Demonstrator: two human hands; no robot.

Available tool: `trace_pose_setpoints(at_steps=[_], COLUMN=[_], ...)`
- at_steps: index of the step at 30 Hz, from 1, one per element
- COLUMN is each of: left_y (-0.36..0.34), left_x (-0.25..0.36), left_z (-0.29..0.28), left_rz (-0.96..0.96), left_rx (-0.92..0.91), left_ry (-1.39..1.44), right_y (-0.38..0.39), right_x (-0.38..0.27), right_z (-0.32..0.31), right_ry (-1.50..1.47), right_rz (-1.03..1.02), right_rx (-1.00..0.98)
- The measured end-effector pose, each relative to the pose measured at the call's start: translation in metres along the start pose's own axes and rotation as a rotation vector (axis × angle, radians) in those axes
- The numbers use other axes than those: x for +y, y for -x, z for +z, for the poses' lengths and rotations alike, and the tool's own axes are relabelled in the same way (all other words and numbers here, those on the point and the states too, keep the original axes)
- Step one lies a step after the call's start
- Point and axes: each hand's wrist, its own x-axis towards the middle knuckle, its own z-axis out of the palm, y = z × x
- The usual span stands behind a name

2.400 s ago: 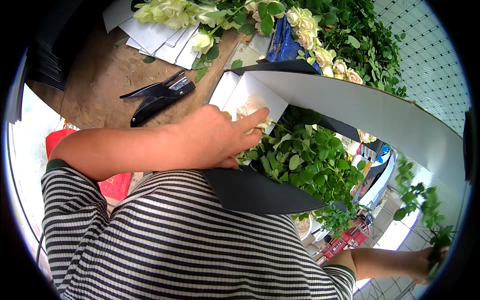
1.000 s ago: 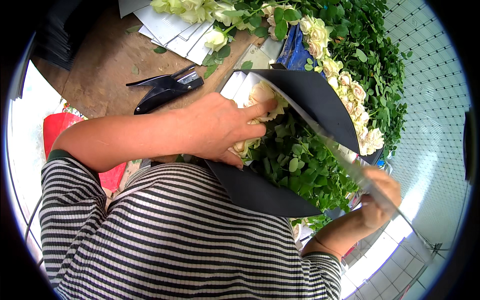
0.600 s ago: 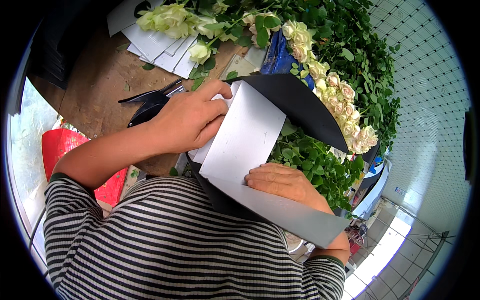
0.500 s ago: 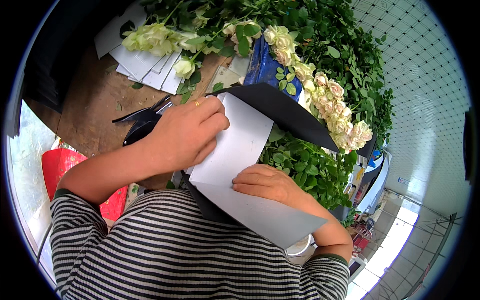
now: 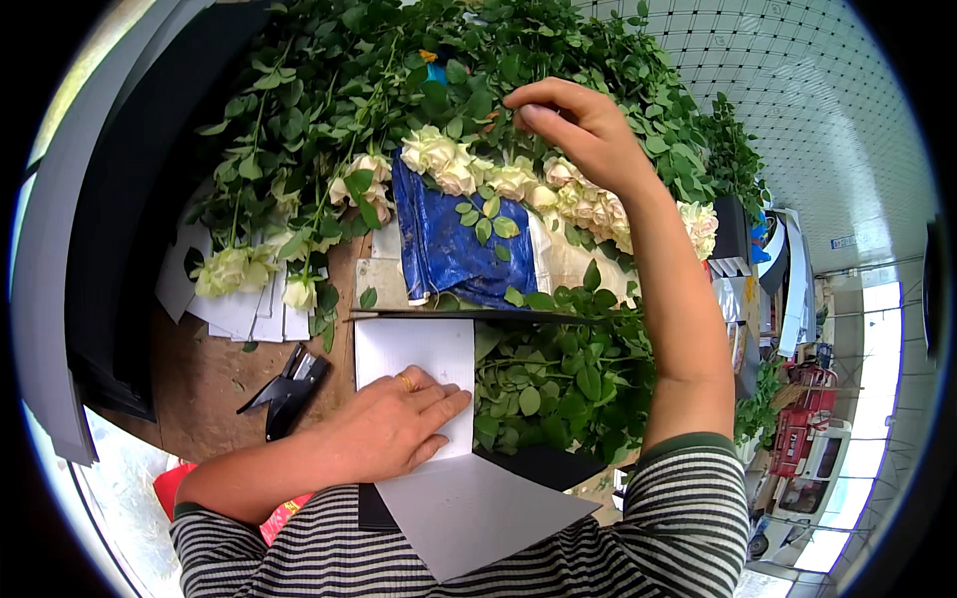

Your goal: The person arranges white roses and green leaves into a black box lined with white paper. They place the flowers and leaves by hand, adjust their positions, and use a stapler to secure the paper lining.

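My left hand (image 5: 409, 424) lies with its fingers stretched over a white panel (image 5: 414, 349), pressing on it. Below the panel a grey flap (image 5: 488, 513) leans toward me, and black sheet (image 5: 553, 463) shows beneath it. Along the panel's far side a dark edge stands up. Raised at the far side, my right hand (image 5: 583, 125) hangs over the foliage with curled fingers. Anything between its fingertips cannot be made out. Nearest to it are pale cream roses (image 5: 449, 164), lying in a row beside a blue plastic wrap (image 5: 464, 239).
A black stapler (image 5: 294, 394) rests on the wooden table (image 5: 204, 379). White cards (image 5: 254, 314) lie under more roses (image 5: 234, 269). Leafy stems (image 5: 568, 379) fill the right. Tall black and grey sheets (image 5: 130, 219) stand at the left.
My right hand has left the folded sheet and reached up over the roses. My left hand now lies flatter on the white panel. The view has shifted, showing more foliage.
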Motion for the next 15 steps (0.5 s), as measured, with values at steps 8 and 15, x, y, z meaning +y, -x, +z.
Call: trace_pose_setpoints(at_steps=[8, 15], left_y=[-0.001, 0.002], left_x=[-0.001, 0.004], left_z=[0.001, 0.003], left_rz=[-0.013, -0.054], left_rx=[0.001, -0.011], left_ry=[-0.005, -0.044], right_y=[-0.027, -0.017], right_x=[0.202, 0.093], right_z=[0.055, -0.109], right_ry=[1.228, -0.219], right_rz=[0.040, -0.252], right_rx=[-0.326, 1.086])
